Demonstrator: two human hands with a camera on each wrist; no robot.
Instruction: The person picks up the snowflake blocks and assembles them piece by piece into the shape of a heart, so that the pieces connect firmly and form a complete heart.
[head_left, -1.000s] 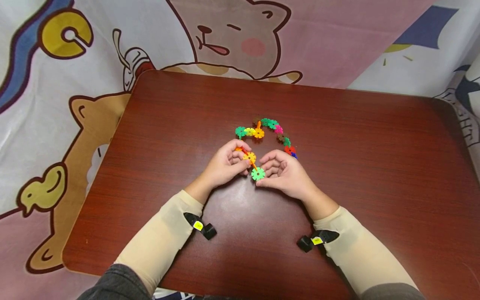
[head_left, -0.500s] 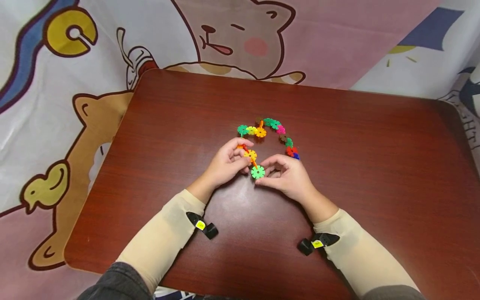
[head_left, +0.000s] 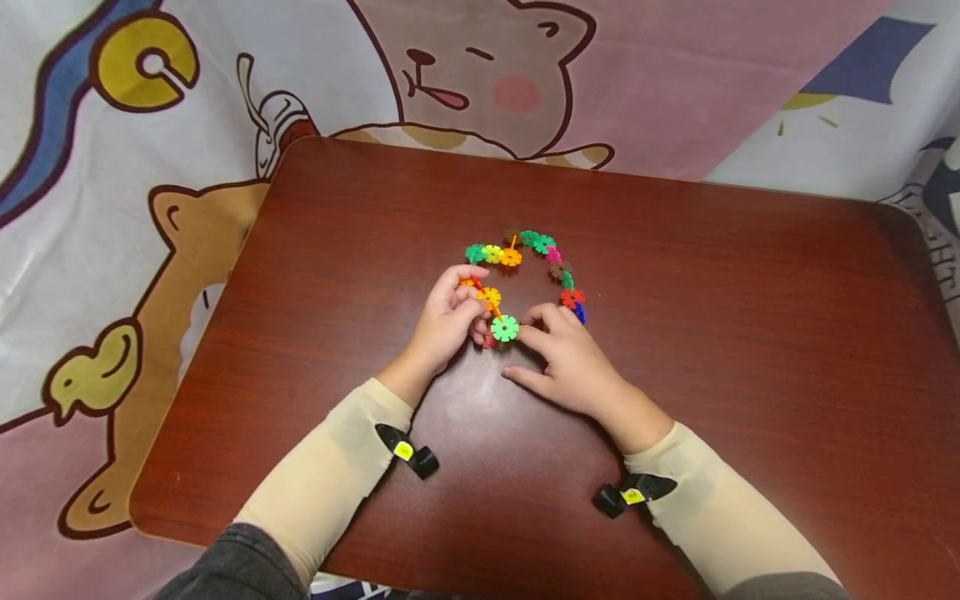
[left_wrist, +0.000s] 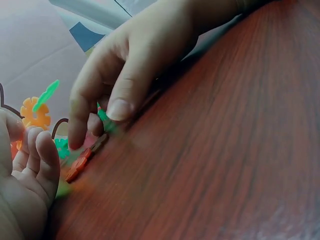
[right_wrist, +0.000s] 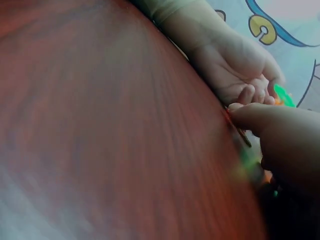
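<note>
My left hand (head_left: 442,325) pinches an orange notched plastic snowflake disc (head_left: 489,297) between thumb and fingers. A light green snowflake disc (head_left: 505,328) is attached to it and points toward my right hand; in the left wrist view this green disc (left_wrist: 46,95) stands edge-on. Partly hidden below it is a red disc (head_left: 489,341) by my left fingers. My right hand (head_left: 581,362) is spread beside the green disc, its thumb apart from it and the index fingertip near its edge; whether they touch I cannot tell. In the right wrist view my left hand (right_wrist: 242,65) curls behind my right thumb.
Joined discs curve behind the hands on the brown table (head_left: 750,333): a green disc (head_left: 476,253), a yellow disc (head_left: 492,254), an orange disc (head_left: 511,257), then a pink disc (head_left: 553,255), a red disc (head_left: 572,297) and a blue disc (head_left: 579,312). A cartoon-print cloth (head_left: 660,75) hangs behind.
My right thumb and fingers have come away from the light green disc and spread. My left hand has shifted slightly left and away from me with the chain; the red disc below now shows.
</note>
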